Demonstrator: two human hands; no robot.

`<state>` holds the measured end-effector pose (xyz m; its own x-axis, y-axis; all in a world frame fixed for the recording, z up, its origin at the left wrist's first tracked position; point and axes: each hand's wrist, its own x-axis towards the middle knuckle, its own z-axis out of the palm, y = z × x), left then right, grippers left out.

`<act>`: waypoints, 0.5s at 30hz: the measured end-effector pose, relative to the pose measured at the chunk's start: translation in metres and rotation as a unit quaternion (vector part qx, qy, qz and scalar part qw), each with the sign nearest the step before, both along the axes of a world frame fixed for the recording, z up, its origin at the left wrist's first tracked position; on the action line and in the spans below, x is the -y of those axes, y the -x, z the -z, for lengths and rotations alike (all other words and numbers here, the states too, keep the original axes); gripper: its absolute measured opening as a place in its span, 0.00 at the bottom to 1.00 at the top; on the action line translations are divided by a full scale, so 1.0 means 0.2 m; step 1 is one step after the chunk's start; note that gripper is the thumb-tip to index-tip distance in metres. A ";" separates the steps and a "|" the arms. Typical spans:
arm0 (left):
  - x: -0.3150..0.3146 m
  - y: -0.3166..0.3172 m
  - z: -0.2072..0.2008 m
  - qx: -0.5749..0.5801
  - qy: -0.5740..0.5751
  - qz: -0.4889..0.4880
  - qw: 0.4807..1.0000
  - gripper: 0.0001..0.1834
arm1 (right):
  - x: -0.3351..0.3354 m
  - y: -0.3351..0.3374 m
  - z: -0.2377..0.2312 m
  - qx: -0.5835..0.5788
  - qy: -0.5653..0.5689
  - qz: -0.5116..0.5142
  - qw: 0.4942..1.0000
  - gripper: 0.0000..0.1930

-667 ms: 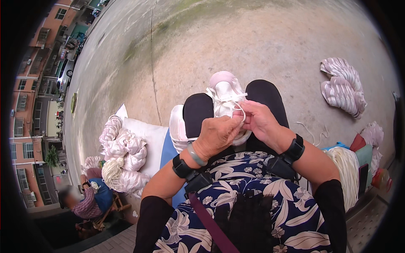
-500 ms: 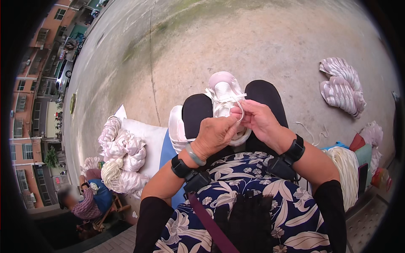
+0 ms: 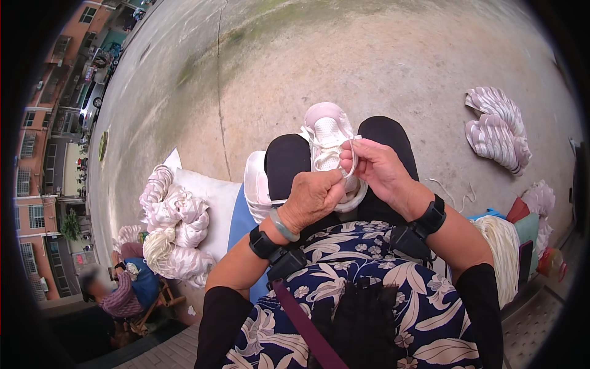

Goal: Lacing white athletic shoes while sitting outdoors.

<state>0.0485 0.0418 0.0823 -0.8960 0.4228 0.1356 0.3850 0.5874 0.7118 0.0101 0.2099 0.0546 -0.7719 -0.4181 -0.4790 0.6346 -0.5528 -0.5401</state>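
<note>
Two hands work on a pale pink child's shoe (image 3: 329, 138) resting on the person's knees: the left hand (image 3: 313, 198) is closed around its heel end, the right hand (image 3: 378, 169) pinches a white lace (image 3: 351, 161). Beyond, at the concrete ground's right edge, lies a pile of pink soles (image 3: 498, 126).

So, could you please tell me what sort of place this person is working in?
Probably an outdoor yard or street edge used for piecework on shoes: bare concrete ground, apartment buildings along the left, and piles of pale shoe parts. Both hands work on a small white shoe.
</note>
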 end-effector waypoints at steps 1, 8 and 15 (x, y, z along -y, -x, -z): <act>0.00 0.00 0.00 0.000 -0.001 0.001 1.000 0.06 | 0.00 0.00 0.00 -0.005 0.000 -0.003 1.000 0.13; 0.01 0.00 0.03 0.000 0.007 0.004 1.000 0.03 | 0.00 -0.01 0.02 -0.031 -0.014 -0.003 0.999 0.10; 0.09 0.31 0.03 -0.226 0.053 -0.024 0.972 0.09 | -0.06 -0.07 -0.30 -0.300 -0.109 -0.022 0.947 0.10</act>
